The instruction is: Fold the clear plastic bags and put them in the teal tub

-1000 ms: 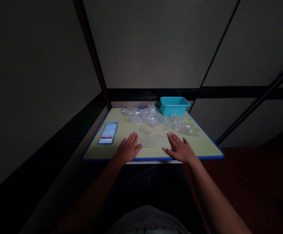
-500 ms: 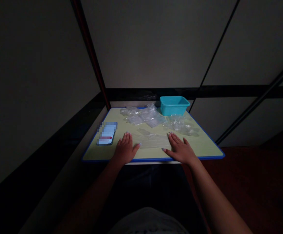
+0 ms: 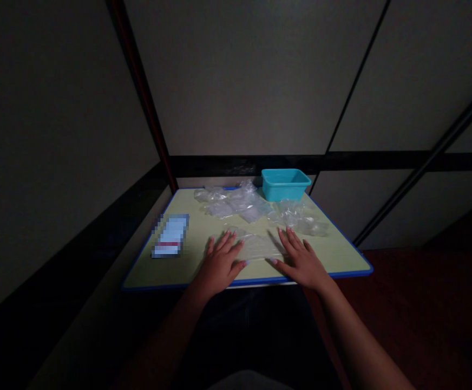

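A clear plastic bag (image 3: 260,246) lies spread on the pale yellow table (image 3: 195,273) near its front edge. On the bag's left end rests my left hand (image 3: 218,265), palm down with the fingers spread. My right hand (image 3: 301,260) lies flat at the right end, its fingers also stretched out. The hands grasp nothing. Parts of the bag are hidden under them, and its exact outline is hard to make out in the dim light.
Several crumpled clear plastic bags (image 3: 244,201) lie along the back, with more crumpled clear plastic (image 3: 301,218) at the right. A turquoise basket (image 3: 284,190) stands at the back right. A phone (image 3: 171,236) lies at the left. Walls close in behind and at the left.
My left hand has moved right, over the bag, and its fingers have spread. My right hand stays near the bag's right end. The whole view has shifted slightly.
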Available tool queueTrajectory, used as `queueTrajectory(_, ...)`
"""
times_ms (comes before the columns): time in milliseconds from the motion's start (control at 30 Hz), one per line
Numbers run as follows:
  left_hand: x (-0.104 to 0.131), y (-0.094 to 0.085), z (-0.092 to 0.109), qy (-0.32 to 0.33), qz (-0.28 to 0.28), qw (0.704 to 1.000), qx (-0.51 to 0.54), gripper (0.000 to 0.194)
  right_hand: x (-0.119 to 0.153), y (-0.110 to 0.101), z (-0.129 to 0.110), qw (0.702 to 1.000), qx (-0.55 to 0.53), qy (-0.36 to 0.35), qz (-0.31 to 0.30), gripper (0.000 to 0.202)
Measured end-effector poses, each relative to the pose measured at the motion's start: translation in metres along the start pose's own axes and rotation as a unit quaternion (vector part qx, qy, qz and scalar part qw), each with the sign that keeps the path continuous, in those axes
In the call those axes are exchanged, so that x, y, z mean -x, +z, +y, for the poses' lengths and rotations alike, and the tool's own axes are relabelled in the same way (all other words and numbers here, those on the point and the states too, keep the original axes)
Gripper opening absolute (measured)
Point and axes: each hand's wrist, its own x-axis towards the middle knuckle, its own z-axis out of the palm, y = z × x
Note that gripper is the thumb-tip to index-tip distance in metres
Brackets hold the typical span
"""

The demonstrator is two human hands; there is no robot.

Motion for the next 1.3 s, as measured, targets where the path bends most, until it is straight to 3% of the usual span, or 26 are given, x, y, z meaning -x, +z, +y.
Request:
queueTrajectory(200, 0.004, -0.001, -0.002, -0.009, 0.018, 1.000, 0.015, 0.047, -0.004, -0.005, 0.010, 0.993, -0.110, -0.005, 0.045, 0.067)
queueTrajectory(367, 0.003, -0.001, -0.002, -0.009, 0.003, 1.000, 0.026, 0.047, -0.032, -0.023, 0.002, 0.975, -0.205, -0.001, 0.091, 0.047)
queueTrajectory(500, 0.002, -0.001, -0.002, -0.001, -0.005, 1.000, 0.029, 0.048, -0.074, -0.037, -0.018, 0.974, -0.222, -0.026, 0.041, 0.036)
queueTrajectory(633, 0.002, -0.002, -0.001, -0.008, -0.009, 1.000, 0.027, 0.047, -0.123, -0.037, -0.040, 0.987, -0.114, -0.045, -0.104, 0.035)
queueTrajectory(800, 0.003, -0.004, 0.001, -0.018, -0.017, 0.999, 0.025, 0.048, -0.163, -0.026, -0.064, 0.986, -0.051, -0.051, -0.147, 0.030)
queueTrajectory(1000, 0.002, -0.004, 0.000, -0.022, -0.025, 0.999, 0.025, 0.048, -0.165, -0.008, -0.078, 0.987, -0.002, -0.060, -0.152, 0.024)
queueTrajectory(1300, 0.002, -0.002, 0.000, -0.024, -0.017, 0.999, 0.029, 0.047, -0.159, 0.004, -0.075, 0.983, 0.006, -0.097, -0.156, 0.024)
